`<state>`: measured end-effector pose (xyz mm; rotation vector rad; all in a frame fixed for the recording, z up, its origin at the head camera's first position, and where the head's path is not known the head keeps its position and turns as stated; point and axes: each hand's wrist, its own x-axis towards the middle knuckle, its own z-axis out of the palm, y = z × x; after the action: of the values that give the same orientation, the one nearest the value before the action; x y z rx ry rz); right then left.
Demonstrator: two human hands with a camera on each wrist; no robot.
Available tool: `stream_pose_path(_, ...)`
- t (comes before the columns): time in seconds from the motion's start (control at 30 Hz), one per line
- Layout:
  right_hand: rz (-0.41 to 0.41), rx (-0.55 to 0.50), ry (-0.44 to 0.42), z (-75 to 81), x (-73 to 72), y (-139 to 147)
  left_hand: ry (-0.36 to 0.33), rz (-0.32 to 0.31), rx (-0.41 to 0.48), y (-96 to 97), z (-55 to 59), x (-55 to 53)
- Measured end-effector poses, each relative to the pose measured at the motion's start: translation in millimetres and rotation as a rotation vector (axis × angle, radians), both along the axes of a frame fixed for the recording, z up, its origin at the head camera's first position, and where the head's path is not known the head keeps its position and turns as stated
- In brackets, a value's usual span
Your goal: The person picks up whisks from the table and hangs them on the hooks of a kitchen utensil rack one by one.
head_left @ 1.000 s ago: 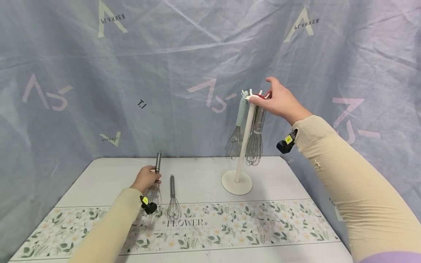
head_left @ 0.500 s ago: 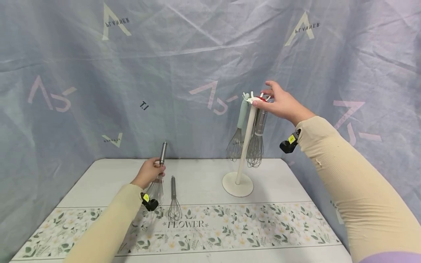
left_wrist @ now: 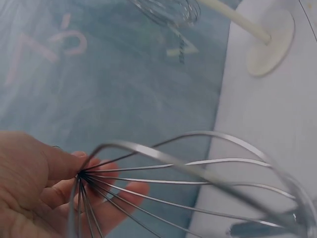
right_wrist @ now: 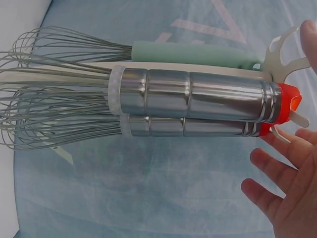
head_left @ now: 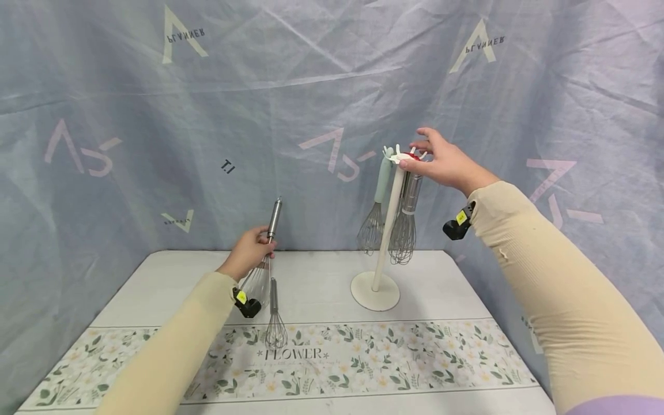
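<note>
My left hand (head_left: 251, 252) grips a steel whisk (head_left: 275, 219) at its neck. This whisk is lifted above the table, handle tip up and wires down; in the left wrist view its wire loops (left_wrist: 208, 183) fan out past the fingers. My right hand (head_left: 446, 161) is at the top of a cream stand (head_left: 386, 242), thumb at the hook ring and fingers loosely spread. Two steel-handled whisks with red ends, a nearer one (right_wrist: 223, 94) and another (right_wrist: 213, 127) behind it, hang from the hooks, as does a whisk with a mint-green handle (head_left: 384, 178).
A smaller metal whisk (head_left: 274, 297) lies on the white table (head_left: 316, 282), just below the left hand's whisk. The stand's round base (head_left: 375, 300) is at the right. A flower-print strip (head_left: 425, 351) crosses the table, and a grey-blue curtain (head_left: 249, 115) surrounds it.
My left hand has raised the steel whisk and brought it rightward toward the stand, its handle tilting further right. The right hand has stayed at the stand's top.
</note>
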<state>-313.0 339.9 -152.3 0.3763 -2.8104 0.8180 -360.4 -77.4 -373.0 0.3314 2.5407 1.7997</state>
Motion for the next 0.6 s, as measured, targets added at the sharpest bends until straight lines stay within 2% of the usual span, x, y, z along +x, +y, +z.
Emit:
stream_pose_path(0.2,-0.005,-0.002,-0.010,0.2,-0.7,1,0.023,-0.043,0.031,15.2,20.1,4.1)
stream_pose_path(0.6,-0.007,0.024,0.008,0.5,-1.0,2,0.085,-0.092,0.055,43.2,54.9,12.9)
